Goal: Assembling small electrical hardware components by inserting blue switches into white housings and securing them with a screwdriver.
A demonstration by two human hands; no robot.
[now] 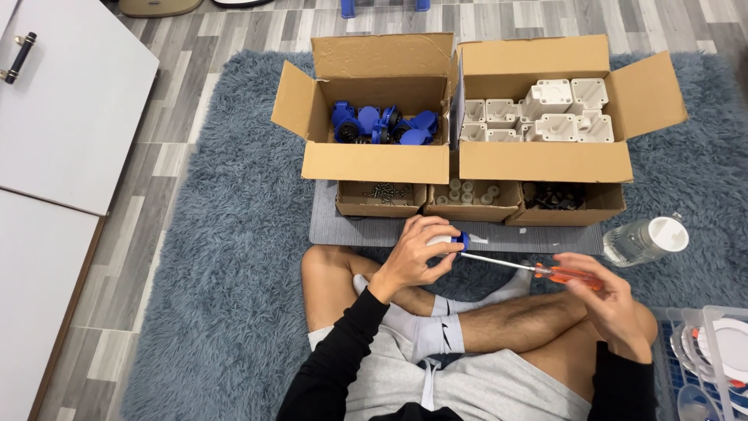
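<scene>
- Two hands seen at work above crossed legs, seated on a blue-grey shag rug (218,257).
- Left hand (413,253) closed round a small white-and-blue fitting (450,239), held just above the left knee and near the front edge of a grey mat (343,226).
- Right hand (604,300) closed on the orange handle of a screwdriver (545,271); shaft run leftward, tip met with the blue end of the fitting.
- Step judged: a screw being driven or loosened in the fitting; screw itself too small to make out.
- Next move judged to call for a steady left-hand grip and the shaft kept in line with the screw, turned from the right wrist.
- Beyond the mat: large carton with blue connectors (382,125) on the left, large carton with white housings (545,117) on the right, touching side by side.
- In front of these, three small trays in a row: screws (382,191), pale round pieces (463,193), dark pieces (555,196).
- Clear plastic bottle (645,240) lying on the rug, just beyond the right hand and near the screwdriver handle; a knock judged possible on a wide swing.
- Blue crate (662,343) with white round items close by the right elbow; room tight on that side.
- Open rug to the left of the legs; white cabinet panel (70,101) well apart.
- Reach to the trays unobstructed across the mat.
</scene>
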